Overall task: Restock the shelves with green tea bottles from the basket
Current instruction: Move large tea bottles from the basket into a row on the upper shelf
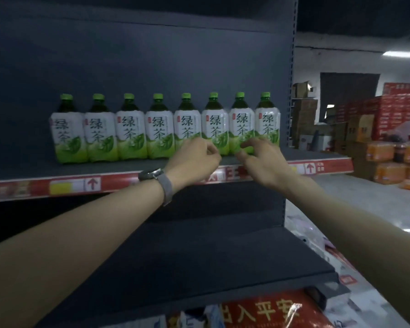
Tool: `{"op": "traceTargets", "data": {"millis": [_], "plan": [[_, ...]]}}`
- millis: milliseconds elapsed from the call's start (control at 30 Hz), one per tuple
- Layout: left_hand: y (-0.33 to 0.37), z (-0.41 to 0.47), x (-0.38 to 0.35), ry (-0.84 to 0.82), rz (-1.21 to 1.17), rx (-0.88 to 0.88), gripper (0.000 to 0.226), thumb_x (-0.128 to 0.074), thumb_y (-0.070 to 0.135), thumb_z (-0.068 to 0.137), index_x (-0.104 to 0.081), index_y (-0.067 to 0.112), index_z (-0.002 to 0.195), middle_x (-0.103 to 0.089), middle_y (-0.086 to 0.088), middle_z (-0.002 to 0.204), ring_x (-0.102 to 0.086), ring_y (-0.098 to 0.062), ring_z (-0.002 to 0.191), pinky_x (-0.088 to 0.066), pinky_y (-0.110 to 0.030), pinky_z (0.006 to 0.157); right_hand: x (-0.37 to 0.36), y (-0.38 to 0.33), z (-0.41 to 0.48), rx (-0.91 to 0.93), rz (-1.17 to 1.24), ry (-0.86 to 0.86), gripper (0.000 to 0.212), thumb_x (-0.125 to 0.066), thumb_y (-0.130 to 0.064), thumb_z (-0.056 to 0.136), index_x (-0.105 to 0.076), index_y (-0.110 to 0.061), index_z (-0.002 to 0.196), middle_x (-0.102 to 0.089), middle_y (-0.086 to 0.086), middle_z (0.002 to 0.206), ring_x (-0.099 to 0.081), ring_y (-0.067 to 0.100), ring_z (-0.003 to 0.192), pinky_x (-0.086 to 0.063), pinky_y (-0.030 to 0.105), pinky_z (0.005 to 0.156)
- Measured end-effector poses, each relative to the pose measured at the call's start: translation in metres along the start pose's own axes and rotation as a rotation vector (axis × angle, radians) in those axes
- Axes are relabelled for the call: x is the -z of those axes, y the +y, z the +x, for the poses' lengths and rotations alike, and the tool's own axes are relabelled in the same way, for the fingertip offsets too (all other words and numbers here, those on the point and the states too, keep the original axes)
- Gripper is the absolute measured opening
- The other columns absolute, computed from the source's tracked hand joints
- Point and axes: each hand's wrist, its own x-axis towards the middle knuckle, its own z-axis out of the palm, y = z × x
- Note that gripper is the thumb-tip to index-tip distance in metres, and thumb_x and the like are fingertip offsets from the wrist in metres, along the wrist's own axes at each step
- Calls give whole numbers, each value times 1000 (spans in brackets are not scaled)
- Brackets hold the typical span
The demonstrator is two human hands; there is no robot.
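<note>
Dim interior, wide-angle view. The only visible source is a ceiling lamp (402,53) at upper right, blown out to white, with a small bright reflection on the floor (376,202). The shelf (152,166) panel darkens to near black at top and left, and the bay beneath lies in deep shadow. White labels on the bottles (159,129) are the brightest near surfaces. Left grip (194,159) and right grip (260,159) are smeared by motion. Boxes (305,114) behind are soft. Straight edges bow toward the borders.

Head-worn camera faces the shelf (128,167) close up, slightly downward; bottle row (161,131) at twelve o'clock, aisle floor (369,200) at three.
</note>
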Motion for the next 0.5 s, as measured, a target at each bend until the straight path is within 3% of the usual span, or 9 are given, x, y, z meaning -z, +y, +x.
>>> {"op": "traceTargets", "data": {"millis": [100,267,400,500], "plan": [[-24,-56,25,-4,104,10,37,-55,43,85,-77,29,111,-73,11,98,-68,-16,99,-58,-39,92,-18,-28,-46,74,37,-25,42,-58,-41,100,-67,-16,132,-62,12,134,-56,32,126,-42,36,99],[-86,-163,47,-144,156,140,35,-56,49,82,-75,38,109,-69,20,94,-68,-13,102,-56,-38,97,-65,-74,-146,140,65,-179,57,-46,-57,91,-64,-21,132,-62,3,132,-55,27,129,-46,43,108],[-145,-247,49,-209,132,265,20,-63,36,94,-76,34,108,-74,15,100,-70,-9,102,-57,-31,94,-106,-96,-225,147,69,-359,49,-51,-53,104,-57,-22,142,-58,2,141,-50,27,136,-44,46,111],[-172,-314,45,-260,87,352,18,-63,35,98,-75,34,111,-72,17,98,-70,-7,98,-55,-26,84,-132,-109,-278,165,43,-494,50,-51,-52,105,-55,-21,143,-58,3,144,-49,28,136,-44,48,112]]}}
